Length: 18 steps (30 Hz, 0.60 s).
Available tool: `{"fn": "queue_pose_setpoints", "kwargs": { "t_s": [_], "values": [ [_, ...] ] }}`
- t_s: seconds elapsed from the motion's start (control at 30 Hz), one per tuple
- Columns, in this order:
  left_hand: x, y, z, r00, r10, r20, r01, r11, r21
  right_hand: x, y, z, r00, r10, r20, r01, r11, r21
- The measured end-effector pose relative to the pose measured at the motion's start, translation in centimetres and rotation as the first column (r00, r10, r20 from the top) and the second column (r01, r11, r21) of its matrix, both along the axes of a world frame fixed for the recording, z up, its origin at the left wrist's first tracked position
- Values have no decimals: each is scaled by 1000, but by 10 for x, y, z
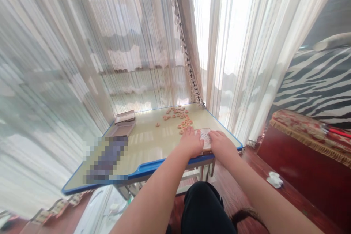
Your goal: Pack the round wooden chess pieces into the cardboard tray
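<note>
A flat white board (206, 138) with dark markings and a brown edge lies near the front right edge of the table. My left hand (193, 142) grips its left side, fingers reaching forward over the edge. On the opposite side, my right hand (221, 144) holds the board with its fingertips on the top surface. The undersides of both hands and part of the board are hidden. Just beyond my left hand, several small round wooden game pieces (181, 116) with reddish faces are scattered, some close together. A lone game piece (157, 124) sits further left.
The pale table (148, 140) has a blue rim. At its back left are an open shallow box (122, 129) and a lid-like tray (125, 116) resting on it. A blurred dark object (108, 157) lies front left. Curtains hang behind; a red bench (304, 157) stands right.
</note>
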State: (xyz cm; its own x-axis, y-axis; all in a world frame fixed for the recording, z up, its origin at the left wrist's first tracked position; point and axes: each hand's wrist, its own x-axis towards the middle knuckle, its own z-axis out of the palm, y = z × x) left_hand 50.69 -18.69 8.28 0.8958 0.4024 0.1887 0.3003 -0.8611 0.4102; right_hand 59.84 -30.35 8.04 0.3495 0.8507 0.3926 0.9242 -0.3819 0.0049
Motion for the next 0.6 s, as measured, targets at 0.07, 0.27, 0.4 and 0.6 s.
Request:
{"fn": "queue_pose_setpoints", "kwargs": {
  "t_s": [0.07, 0.27, 0.4, 0.6],
  "values": [
    [15, 2, -2, 999, 34, -25, -31, 994, 105, 9, 2, 2, 993, -52, -108, 58, 997, 49],
    [56, 18, 1, 999, -48, -22, 52, 969, 242, 37, 19, 17, 972, -120, -203, 109, 992, -68],
    [80, 31, 7, 994, -10, -109, 56, 901, 429, 59, 37, 24, 956, -193, -219, 167, 977, -132],
    [114, 44, 18, 974, 84, -212, 18, 899, 438, 82, 77, 32, 904, -351, -243, 311, 932, -187]
  ]
}}
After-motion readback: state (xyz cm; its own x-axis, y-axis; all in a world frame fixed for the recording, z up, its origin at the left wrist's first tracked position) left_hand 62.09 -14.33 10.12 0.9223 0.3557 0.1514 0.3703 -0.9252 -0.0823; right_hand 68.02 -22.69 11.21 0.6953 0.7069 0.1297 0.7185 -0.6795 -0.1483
